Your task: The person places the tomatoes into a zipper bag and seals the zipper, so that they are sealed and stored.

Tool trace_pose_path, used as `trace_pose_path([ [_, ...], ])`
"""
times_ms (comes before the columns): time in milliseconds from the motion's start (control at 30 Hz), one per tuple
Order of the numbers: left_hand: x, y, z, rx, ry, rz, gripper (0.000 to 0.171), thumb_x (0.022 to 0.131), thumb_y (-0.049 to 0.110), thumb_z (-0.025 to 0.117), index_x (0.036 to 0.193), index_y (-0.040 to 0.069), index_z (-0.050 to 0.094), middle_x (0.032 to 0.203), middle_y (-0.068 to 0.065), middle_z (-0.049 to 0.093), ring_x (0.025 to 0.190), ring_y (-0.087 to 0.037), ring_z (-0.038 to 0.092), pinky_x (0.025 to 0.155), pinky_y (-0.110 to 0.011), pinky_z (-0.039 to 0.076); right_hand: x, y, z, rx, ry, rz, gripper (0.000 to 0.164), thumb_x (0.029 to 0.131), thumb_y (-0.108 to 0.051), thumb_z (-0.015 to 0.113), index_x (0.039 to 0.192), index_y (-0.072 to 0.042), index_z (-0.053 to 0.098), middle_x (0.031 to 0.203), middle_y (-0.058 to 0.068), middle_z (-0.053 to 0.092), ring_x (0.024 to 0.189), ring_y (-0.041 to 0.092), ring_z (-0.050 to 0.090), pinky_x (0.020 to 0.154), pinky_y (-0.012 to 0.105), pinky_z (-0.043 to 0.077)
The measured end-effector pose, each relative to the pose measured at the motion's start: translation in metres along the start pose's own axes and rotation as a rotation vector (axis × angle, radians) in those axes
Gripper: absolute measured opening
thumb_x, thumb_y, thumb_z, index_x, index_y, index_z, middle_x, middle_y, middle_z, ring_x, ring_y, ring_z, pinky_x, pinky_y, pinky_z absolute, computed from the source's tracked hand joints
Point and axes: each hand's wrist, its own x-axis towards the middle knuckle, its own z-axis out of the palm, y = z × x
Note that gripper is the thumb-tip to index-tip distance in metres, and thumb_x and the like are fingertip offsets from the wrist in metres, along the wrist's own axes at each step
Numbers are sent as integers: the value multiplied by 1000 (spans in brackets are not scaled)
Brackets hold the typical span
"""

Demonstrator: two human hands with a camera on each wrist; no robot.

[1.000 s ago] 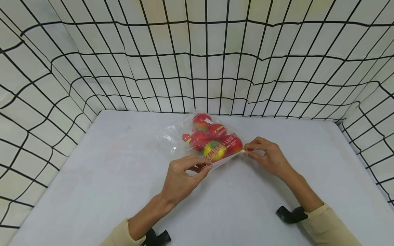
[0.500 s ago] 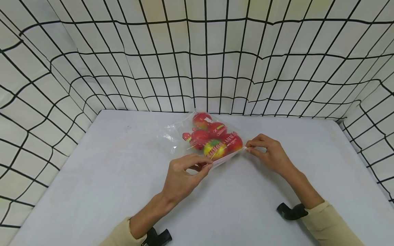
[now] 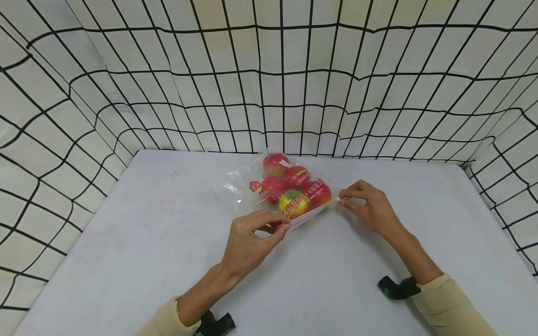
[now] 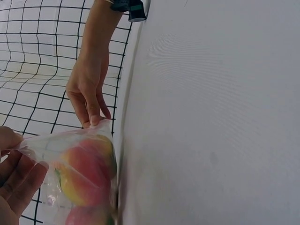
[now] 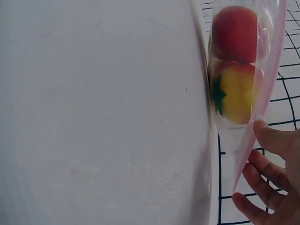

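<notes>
A clear plastic zip bag with red print lies near the table's far edge. Inside are several round red-and-yellow fruits, one with a green leaf shape. Along the bag's near edge runs a pale pink zip strip. My left hand pinches that edge at its left part between thumb and fingers. At the right corner, my right hand pinches the same edge with thumb and fingertips. The right wrist view shows the thumb on the strip, the fingers behind it. The edge is drawn taut between both hands.
The bag rests on a white table. Black netting over a pale wall stands right behind the far edge and along both sides. Dark wrist devices sit at the beige sleeves.
My right hand has shifted slightly up and to the right along the bag's edge, with the corner between its fingers. The left hand and the fruits have stayed in place.
</notes>
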Motion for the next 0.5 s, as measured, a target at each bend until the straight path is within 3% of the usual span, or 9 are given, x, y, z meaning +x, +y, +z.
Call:
trace_pose_path([
  [167,1,1,0,-3,0,-5,18,86,4,83,103,11,81,92,-3,80,79,-10,71,73,-25,65,2,2,-1,-53,7,15,20,84,-3,84,103,-10,83,99,5,70,97,23,64,78,28,53],
  [500,1,1,0,-5,-3,-25,19,86,5,83,104,12,81,93,-2,80,80,-9,71,74,-25,65,3,7,-4,-97,17,43,19,84,-5,84,103,-10,83,101,6,71,97,25,67,77,27,50],
])
